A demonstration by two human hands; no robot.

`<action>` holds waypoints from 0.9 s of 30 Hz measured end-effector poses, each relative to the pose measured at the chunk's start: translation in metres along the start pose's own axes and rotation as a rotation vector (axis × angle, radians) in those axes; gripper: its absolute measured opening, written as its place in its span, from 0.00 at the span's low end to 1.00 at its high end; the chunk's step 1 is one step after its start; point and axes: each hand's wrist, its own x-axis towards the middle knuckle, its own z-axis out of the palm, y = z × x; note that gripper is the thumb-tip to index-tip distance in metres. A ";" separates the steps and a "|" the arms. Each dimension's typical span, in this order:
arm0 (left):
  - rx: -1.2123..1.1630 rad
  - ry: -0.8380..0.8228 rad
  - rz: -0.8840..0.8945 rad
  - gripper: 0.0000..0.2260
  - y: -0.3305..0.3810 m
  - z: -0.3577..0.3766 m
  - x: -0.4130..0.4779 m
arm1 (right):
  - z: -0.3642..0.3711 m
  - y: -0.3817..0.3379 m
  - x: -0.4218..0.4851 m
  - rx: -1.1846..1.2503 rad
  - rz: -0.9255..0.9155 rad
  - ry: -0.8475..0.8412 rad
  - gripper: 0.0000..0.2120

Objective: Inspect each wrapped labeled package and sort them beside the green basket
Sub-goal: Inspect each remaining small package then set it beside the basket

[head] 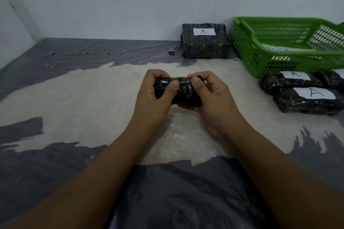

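A small black wrapped package (183, 92) is held up over the middle of the floor between both hands. My left hand (155, 96) grips its left end and my right hand (210, 96) grips its right end, thumbs on top. No label shows on it from here. The green basket (260, 42) stands at the back right against the wall. A large black package marked A (204, 42) sits just left of the basket. Two more packages marked A (290, 81) (309, 102) lie in front of the basket, with another partly cut off at the right edge.
The floor is covered with a pale sheet (83, 98) and grey plastic (55, 50). A white wall runs along the back. White paper with writing (283, 49) lies inside the basket. A dark plastic sheet (176, 191) lies near me between my forearms.
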 end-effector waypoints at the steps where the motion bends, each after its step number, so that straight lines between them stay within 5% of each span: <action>1: -0.017 -0.012 -0.008 0.07 0.000 0.000 0.000 | 0.000 0.000 0.000 -0.010 -0.004 0.009 0.07; 15: 0.035 -0.052 0.056 0.10 0.003 0.001 -0.001 | 0.003 0.005 -0.001 -0.069 -0.019 0.076 0.07; 27: -0.169 -0.084 -0.138 0.09 0.007 0.003 -0.002 | 0.000 0.005 0.002 -0.273 -0.065 0.156 0.13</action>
